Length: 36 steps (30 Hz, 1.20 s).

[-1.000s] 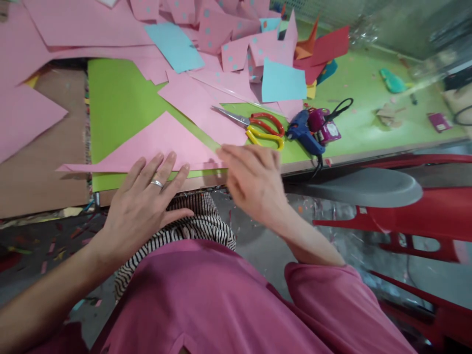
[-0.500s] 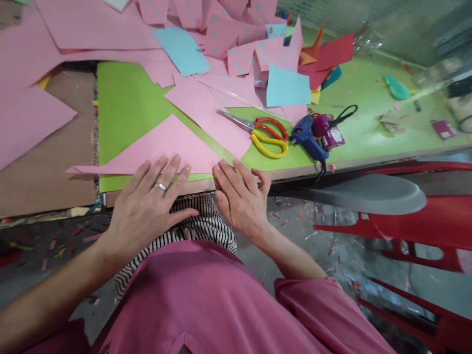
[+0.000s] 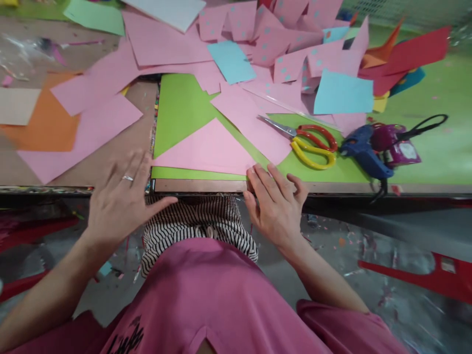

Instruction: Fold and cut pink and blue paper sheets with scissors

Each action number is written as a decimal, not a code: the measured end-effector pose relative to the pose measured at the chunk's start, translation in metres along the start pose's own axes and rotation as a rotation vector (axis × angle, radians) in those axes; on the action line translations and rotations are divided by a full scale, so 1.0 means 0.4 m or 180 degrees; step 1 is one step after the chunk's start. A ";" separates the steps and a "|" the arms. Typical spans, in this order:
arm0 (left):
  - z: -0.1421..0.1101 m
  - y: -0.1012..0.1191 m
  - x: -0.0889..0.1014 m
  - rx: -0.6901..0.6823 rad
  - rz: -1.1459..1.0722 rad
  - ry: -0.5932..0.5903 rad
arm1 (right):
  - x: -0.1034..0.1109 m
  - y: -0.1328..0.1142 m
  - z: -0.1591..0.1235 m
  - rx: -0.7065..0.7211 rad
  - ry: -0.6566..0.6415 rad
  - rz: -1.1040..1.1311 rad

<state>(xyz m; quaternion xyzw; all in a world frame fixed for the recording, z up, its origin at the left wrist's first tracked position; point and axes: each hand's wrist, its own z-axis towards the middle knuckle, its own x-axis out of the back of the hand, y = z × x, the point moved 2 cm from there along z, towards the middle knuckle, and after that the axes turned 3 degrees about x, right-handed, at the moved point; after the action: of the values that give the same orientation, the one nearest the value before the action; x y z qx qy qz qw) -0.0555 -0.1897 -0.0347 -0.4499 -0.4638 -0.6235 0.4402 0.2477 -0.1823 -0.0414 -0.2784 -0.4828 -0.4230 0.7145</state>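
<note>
Hands are held open. On the left hand [image 3: 121, 196], one metal ring [image 3: 127, 178] is worn; by the right hand [image 3: 275, 201], one smooth pink paper triangle [image 3: 208, 150] is touched on the green worktop [image 3: 442, 167]. Beyond, one pair of scissors [image 3: 294, 132] and one blue plastic glue gun [image 3: 363, 147] are laid.

Layout on the table [image 3: 177, 96], the folded sheet [image 3: 208, 152] as clock centre, 12 o'clock at the far side. Left hand [image 3: 120, 196]: 8 o'clock. Right hand [image 3: 276, 204]: 4 o'clock, at the sheet's corner. Scissors [image 3: 293, 133]: towards 3, partly over a second sheet [image 3: 258, 133]. Glue gun [image 3: 365, 150]: 3, just beyond the scissors. Heaped paper strips [image 3: 273, 45]: 1. Overlapping loose sheets [image 3: 57, 118]: 10.
</note>
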 end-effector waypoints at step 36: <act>-0.022 0.003 -0.018 -0.0635 0.0067 0.0364 | 0.000 0.057 -0.023 0.0456 0.0229 -0.0126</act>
<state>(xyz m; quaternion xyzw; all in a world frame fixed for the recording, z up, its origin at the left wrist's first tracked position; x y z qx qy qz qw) -0.0543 -0.1976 -0.0431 -0.4600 -0.3688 -0.6865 0.4255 0.2719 -0.1787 -0.0447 -0.2016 -0.4913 -0.4112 0.7409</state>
